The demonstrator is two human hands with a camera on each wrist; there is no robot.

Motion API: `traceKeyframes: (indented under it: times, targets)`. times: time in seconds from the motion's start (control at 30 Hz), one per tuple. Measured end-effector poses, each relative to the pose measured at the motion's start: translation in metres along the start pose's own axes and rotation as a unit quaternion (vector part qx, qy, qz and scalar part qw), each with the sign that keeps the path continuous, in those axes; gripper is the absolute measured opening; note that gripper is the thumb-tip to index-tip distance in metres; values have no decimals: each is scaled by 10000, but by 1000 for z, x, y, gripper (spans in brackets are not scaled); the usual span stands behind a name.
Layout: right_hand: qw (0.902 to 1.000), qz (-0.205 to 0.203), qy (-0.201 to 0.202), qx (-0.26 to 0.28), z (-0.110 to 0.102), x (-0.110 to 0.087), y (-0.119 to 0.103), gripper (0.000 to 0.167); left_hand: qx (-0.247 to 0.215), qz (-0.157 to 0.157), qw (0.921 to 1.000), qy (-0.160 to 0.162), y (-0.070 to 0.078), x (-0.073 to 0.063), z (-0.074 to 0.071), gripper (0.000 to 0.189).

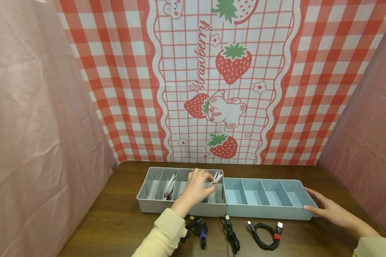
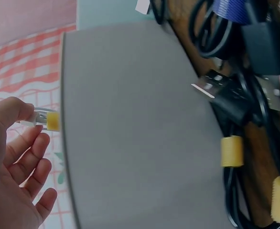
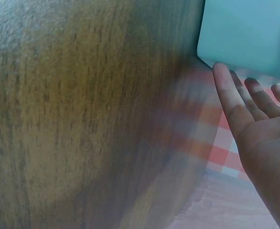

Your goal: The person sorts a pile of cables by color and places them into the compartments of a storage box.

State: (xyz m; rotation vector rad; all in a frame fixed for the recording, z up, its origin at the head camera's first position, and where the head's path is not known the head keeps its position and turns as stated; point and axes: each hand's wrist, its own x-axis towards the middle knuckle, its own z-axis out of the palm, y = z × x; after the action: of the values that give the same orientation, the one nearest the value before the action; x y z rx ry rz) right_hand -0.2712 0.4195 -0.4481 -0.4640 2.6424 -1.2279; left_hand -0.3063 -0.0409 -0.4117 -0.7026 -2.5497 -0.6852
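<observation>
My left hand [image 1: 197, 185] is over the grey divided box [image 1: 183, 208], near its right end. Between thumb and index finger it pinches a bundled white cable [image 2: 40, 118], which has a yellow band [image 2: 53, 121] round it; the other fingers are spread loosely. Another white cable [image 1: 170, 186] lies in a compartment towards the left of the grey box. My right hand [image 1: 332, 213] touches the right end of the light blue divided box [image 1: 270, 212], its fingers [image 3: 233, 98] fairly straight against the end wall. The two boxes stand end to end.
In front of the boxes, on the wooden table [image 1: 109, 228], lie a black cable with a purple band [image 1: 203, 235], a bundled black cable [image 1: 230, 235] and a coiled black cable with a red band [image 1: 265, 236]. A checked strawberry cloth [image 1: 231, 107] hangs behind.
</observation>
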Motion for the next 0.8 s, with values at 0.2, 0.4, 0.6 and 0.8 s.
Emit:
traceKeyframes:
  times: [0.2,0.4,0.6,0.8]
  targets:
    - [10000,34,-16,-21,0,0,0,70,147,-28,9996,-258,-3,-2,7,13]
    - [10000,54,-34,-1,0,0,-1,71,356,84,9988,-325,-5,-3,13,13]
    - [9999,108,-33,-24,0,1,-2,72,604,134,9972,-412,-3,1,18,15]
    - [9998,207,-35,-32,1,-1,-4,72,673,138,9966,-457,-3,1,22,14]
